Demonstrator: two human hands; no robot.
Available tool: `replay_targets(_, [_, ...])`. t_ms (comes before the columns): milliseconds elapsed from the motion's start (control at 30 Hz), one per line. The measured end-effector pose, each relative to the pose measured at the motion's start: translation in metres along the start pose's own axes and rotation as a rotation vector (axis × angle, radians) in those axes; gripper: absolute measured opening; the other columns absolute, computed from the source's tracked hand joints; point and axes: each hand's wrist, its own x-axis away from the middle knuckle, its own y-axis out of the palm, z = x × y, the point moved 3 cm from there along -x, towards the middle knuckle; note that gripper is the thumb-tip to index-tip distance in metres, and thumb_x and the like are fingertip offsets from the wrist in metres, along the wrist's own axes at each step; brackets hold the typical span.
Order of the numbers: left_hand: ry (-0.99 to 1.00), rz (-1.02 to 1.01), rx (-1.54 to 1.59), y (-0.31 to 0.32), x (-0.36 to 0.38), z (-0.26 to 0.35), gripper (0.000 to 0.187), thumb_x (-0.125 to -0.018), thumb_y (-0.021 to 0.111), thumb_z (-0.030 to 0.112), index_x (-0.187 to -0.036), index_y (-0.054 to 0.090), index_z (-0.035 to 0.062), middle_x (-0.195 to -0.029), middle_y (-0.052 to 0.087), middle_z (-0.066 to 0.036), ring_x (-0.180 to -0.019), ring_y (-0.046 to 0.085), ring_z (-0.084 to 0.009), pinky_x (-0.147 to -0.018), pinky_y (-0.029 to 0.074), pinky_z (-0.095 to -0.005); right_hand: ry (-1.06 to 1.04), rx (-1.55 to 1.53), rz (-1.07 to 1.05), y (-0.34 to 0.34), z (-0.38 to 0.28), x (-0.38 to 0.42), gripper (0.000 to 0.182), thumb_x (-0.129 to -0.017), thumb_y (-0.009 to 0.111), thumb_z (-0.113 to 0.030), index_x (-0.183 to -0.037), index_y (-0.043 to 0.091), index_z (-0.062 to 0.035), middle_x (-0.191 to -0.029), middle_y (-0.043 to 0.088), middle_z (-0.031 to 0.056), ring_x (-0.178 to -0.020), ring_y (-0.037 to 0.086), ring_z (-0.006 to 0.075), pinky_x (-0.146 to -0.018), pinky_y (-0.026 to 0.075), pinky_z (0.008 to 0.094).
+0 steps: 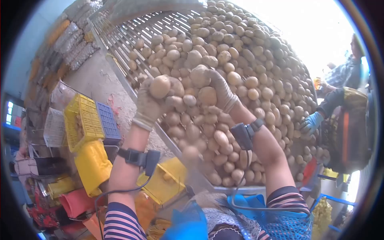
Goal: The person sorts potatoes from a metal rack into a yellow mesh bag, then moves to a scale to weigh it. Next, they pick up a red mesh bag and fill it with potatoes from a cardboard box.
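A big sorting table (120,44) with metal roller bars carries a dense heap of potatoes (248,60). My left hand (150,102), in a dirty knit glove, holds a round potato (160,86) at the table's left rim. Close beside it, my right hand (218,92), also gloved, grips two potatoes, one (200,76) above and one (208,96) under the palm. Both wrists wear black strapped devices with cables.
Yellow and blue plastic crates (90,120) and yellow bags (94,166) stand on the floor at left. Another person's blue-gloved hand (312,122) reaches onto the potatoes at right; a further person stands behind. Filled mesh sacks (72,40) lie at the upper left.
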Motion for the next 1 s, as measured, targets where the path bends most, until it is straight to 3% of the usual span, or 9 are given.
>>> replay_targets(100, [0.116, 0.053, -0.03, -0.036, 0.074, -0.014, 0.042, -0.084, 0.057, 0.036, -0.11, 0.058, 0.0035, -0.096, 0.064, -0.013, -0.071, 0.063, -0.0271, -0.06, 0.055, -0.0351, 0.079, -0.259, -0.08, 0.065, 0.029, 0.06, 0.039, -0.088, 0.049, -0.04, -0.105, 0.057, -0.0053, -0.094, 0.063, 0.011, -0.076, 0.065, 0.0192, -0.058, 0.056, 0.0327])
replay_targets(133, [0.073, 0.071, 0.015, -0.047, 0.102, -0.02, 0.043, -0.084, 0.057, 0.039, -0.109, 0.059, 0.0041, -0.095, 0.064, -0.013, -0.069, 0.063, -0.0264, -0.059, 0.055, -0.0354, 0.054, -0.058, -0.201, 0.072, 0.041, 0.071, 0.049, -0.089, 0.042, -0.047, -0.102, 0.059, -0.0029, -0.085, 0.065, 0.0123, -0.068, 0.066, 0.021, -0.055, 0.056, 0.035])
replay_targets(300, [0.059, 0.128, 0.109, -0.136, 0.248, -0.062, 0.041, -0.089, 0.05, 0.04, -0.106, 0.059, 0.0042, -0.095, 0.065, -0.013, -0.079, 0.065, -0.0261, -0.058, 0.057, -0.0361, 0.268, -0.319, -0.196, 0.119, 0.137, 0.134, 0.059, -0.089, 0.035, -0.055, -0.101, 0.059, -0.0018, -0.078, 0.063, 0.0134, -0.065, 0.064, 0.0212, -0.05, 0.053, 0.0367])
replay_targets(500, [0.044, 0.876, 0.23, -0.231, 0.353, -0.127, 0.035, -0.087, 0.054, 0.037, -0.108, 0.057, 0.0087, -0.099, 0.061, -0.012, -0.084, 0.061, -0.0287, -0.064, 0.056, -0.0386, 0.527, -0.016, 0.452, 0.106, 0.304, 0.2, 0.049, -0.087, 0.046, -0.053, -0.102, 0.056, -0.0071, -0.089, 0.062, 0.0102, -0.073, 0.062, 0.0207, -0.057, 0.053, 0.0344])
replay_targets(600, [-0.027, 0.756, 0.13, -0.274, 0.372, -0.137, 0.033, -0.087, 0.055, 0.031, -0.107, 0.056, 0.0058, -0.106, 0.058, -0.013, -0.095, 0.057, -0.0307, -0.078, 0.053, -0.0426, 0.865, 0.019, 0.376, 0.096, 0.327, 0.223, 0.041, -0.086, 0.056, -0.042, -0.103, 0.058, -0.0042, -0.098, 0.062, 0.0095, -0.083, 0.063, 0.0214, -0.072, 0.054, 0.0317])
replay_targets(700, [-0.058, 0.888, 0.1, -0.275, 0.379, -0.125, 0.03, -0.086, 0.056, 0.025, -0.108, 0.055, 0.0038, -0.104, 0.059, -0.013, -0.092, 0.059, -0.0296, -0.083, 0.051, -0.0442, 0.734, 0.254, 0.092, 0.049, 0.315, 0.228, 0.038, -0.087, 0.057, -0.034, -0.112, 0.056, -0.0054, -0.105, 0.061, 0.0079, -0.09, 0.061, 0.0203, -0.081, 0.051, 0.0331])
replay_targets(800, [0.011, 0.81, -0.073, -0.278, 0.387, -0.09, 0.029, -0.086, 0.058, 0.022, -0.109, 0.056, 0.0049, -0.098, 0.062, -0.011, -0.084, 0.061, -0.0269, -0.081, 0.052, -0.0431, 0.466, 0.518, 0.079, 0.051, 0.257, 0.244, 0.037, -0.089, 0.057, -0.03, -0.118, 0.056, -0.0082, -0.103, 0.061, 0.0052, -0.089, 0.061, 0.0179, -0.08, 0.051, 0.0319])
replay_targets(900, [0.173, 0.856, -0.18, -0.3, 0.392, -0.067, 0.027, -0.088, 0.057, 0.023, -0.11, 0.056, 0.0065, -0.095, 0.063, -0.009, -0.083, 0.061, -0.0234, -0.072, 0.052, -0.0357, 0.39, 0.718, 0.055, 0.041, 0.208, 0.241, 0.035, -0.09, 0.057, -0.027, -0.119, 0.056, -0.0082, -0.101, 0.061, 0.0033, -0.092, 0.061, 0.0157, -0.078, 0.052, 0.0286])
replay_targets(1000, [0.254, 1.024, -0.505, -0.252, 0.341, -0.03, 0.025, -0.089, 0.059, 0.022, -0.11, 0.056, 0.0083, -0.092, 0.062, -0.004, -0.071, 0.059, -0.0149, -0.059, 0.048, -0.0238, 0.356, 0.797, 0.14, 0.039, 0.132, 0.202, 0.021, -0.087, 0.056, -0.005, -0.107, 0.062, -0.0011, -0.108, 0.06, 0.0065, -0.092, 0.059, 0.0121, -0.079, 0.05, 0.0252])
